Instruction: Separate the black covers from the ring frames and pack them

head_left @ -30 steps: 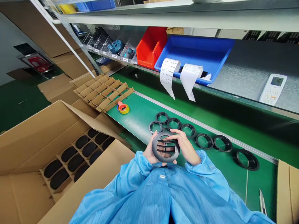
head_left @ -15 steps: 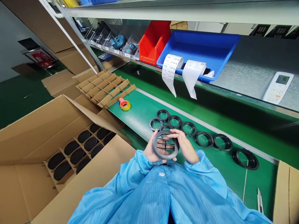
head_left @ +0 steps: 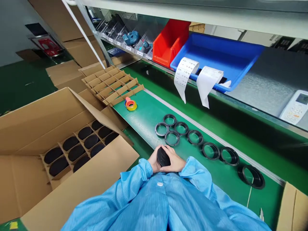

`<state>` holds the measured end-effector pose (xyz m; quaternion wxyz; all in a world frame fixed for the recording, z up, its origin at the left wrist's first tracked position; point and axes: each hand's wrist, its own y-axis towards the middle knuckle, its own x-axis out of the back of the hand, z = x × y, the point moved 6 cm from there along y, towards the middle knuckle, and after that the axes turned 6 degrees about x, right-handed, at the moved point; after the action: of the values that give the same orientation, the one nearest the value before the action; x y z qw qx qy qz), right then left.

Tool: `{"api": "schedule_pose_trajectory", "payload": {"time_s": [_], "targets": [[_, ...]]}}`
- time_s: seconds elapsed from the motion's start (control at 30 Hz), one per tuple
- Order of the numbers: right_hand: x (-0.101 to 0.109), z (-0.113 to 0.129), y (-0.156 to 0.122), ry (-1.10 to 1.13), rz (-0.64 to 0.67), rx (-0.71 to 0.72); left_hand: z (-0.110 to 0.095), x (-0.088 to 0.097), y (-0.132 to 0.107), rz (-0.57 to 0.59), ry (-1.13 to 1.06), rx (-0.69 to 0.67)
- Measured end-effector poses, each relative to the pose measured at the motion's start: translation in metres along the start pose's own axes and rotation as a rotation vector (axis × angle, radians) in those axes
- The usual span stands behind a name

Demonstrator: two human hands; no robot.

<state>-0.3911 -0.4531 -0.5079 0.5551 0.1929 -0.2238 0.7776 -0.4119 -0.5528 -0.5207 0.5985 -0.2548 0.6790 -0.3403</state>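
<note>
Close to my body, both hands hold a round black vent (head_left: 163, 157) with slats, turned partly edge-on. My left hand (head_left: 154, 159) is closed around its left side, its fingers partly hidden behind the vent. From the right, my right hand (head_left: 175, 159) grips the vent, thumb at the lower edge and fingers over the top. Just beyond my hands, several black rings (head_left: 172, 138) lie on the green bench (head_left: 144, 112), in a cluster that runs on into a row to the right.
An open carton (head_left: 79, 189) at left holds black round parts in cardboard compartments. A cardboard divider grid (head_left: 113, 83) and a tape roll (head_left: 131, 104) lie on the bench's far left. The shelf carries a red bin (head_left: 168, 45) and a blue tray (head_left: 223, 54). A knife (head_left: 261, 214) lies right.
The vent has turned from facing me with its ring and slats to partly edge-on, and my hands have closed in around it. The camera view has shifted slightly.
</note>
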Motion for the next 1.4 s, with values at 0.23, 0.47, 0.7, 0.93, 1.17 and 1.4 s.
{"api": "schedule_pose_trajectory", "payload": {"time_s": [0.23, 0.47, 0.7, 0.93, 1.17, 1.4], "targets": [[0.061, -0.067, 0.054, -0.554, -0.564, -0.26, -0.031, 0.054, -0.019, -0.128, -0.058, -0.208], [0.032, -0.095, 0.051, -0.806, -0.492, -0.198, -0.029, 0.111, -0.039, -0.222, -0.17, -0.227], [0.006, -0.081, 0.016, -0.839, -0.432, -0.225, -0.033, 0.128, -0.036, -0.273, -0.18, -0.216], [0.009, -0.073, 0.025, -0.834, -0.449, -0.251, -0.03, 0.117, -0.031, -0.323, -0.124, -0.237], [-0.003, -0.099, 0.006, -0.755, -0.306, -0.393, -0.01, 0.11, -0.026, -0.401, -0.007, -0.288], [0.008, -0.077, 0.004, -0.578, -0.351, -0.401, -0.012, 0.066, 0.008, -0.531, 0.23, -0.475]]}}
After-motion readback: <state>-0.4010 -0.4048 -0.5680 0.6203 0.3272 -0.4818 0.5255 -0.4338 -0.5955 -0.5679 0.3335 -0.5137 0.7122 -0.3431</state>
